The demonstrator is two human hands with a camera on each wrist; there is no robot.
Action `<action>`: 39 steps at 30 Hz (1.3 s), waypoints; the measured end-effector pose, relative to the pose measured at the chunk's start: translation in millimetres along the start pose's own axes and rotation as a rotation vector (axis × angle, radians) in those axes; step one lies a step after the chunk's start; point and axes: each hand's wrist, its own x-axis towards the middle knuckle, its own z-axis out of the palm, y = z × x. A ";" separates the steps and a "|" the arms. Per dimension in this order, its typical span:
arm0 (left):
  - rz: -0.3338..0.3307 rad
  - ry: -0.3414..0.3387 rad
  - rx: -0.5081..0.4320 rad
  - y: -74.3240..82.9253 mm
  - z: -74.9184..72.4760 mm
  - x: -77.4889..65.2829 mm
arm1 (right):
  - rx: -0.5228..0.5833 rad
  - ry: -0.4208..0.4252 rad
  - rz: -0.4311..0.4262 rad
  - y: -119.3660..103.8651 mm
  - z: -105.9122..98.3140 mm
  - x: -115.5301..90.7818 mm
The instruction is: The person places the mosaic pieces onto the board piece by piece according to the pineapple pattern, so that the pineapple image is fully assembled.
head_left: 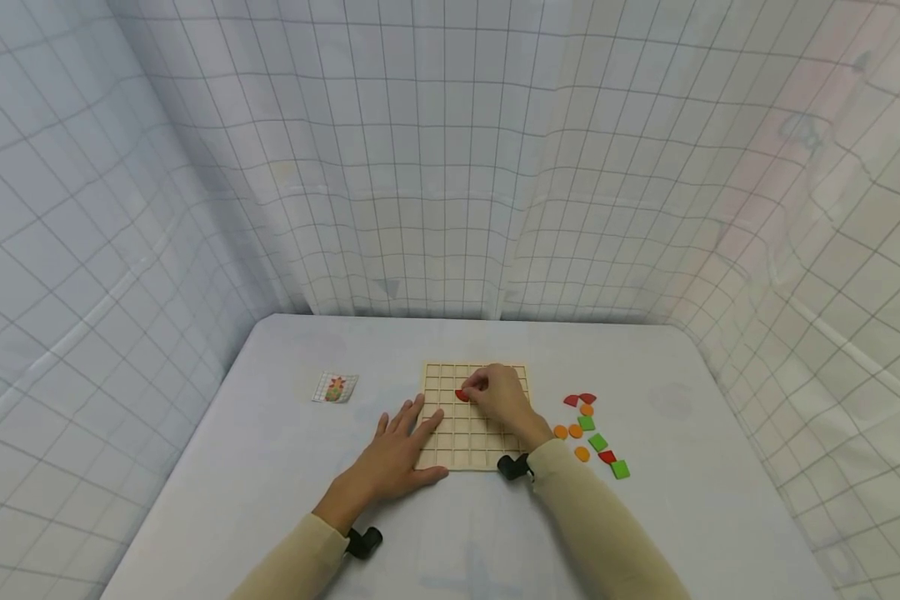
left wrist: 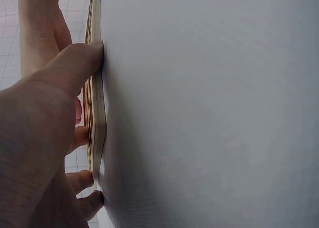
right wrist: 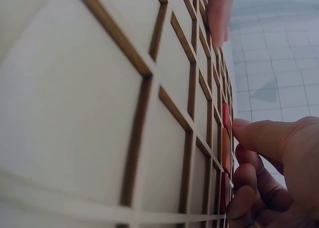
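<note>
The board [head_left: 457, 442] lies on the tabletop [head_left: 682, 383], between the hands. The left hand [head_left: 392, 460] is spread wide at its left edge, thumb against the near side. The right hand [head_left: 501, 398] is over the far part, fingers curled at a red piece [head_left: 461, 395]; whether they pinch it I cannot tell. That hand hides cells in the head view; the right wrist view shows an orange piece [right wrist: 226, 150] beside it. Both sleeves [head_left: 603, 525] are cut off near. The left wrist view shows the board only edge-on.
</note>
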 end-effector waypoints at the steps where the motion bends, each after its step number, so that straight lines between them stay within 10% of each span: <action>1: -0.003 -0.001 0.002 0.2 0.1 -0.2 | 0.004 0.005 0.011 -0.1 -0.4 -0.1; 16: -0.020 -0.003 0.001 1.7 0.7 -0.2 | 0.007 0.127 -0.116 38.9 -33.5 -3.8; 25: -0.015 0.006 0.001 2.3 1.1 0.2 | -0.103 0.112 0.020 28.1 -65.5 -19.9; 39: -0.017 -0.007 0.022 -0.7 3.3 1.3 | -0.181 -0.008 0.122 69.3 -103.6 -47.4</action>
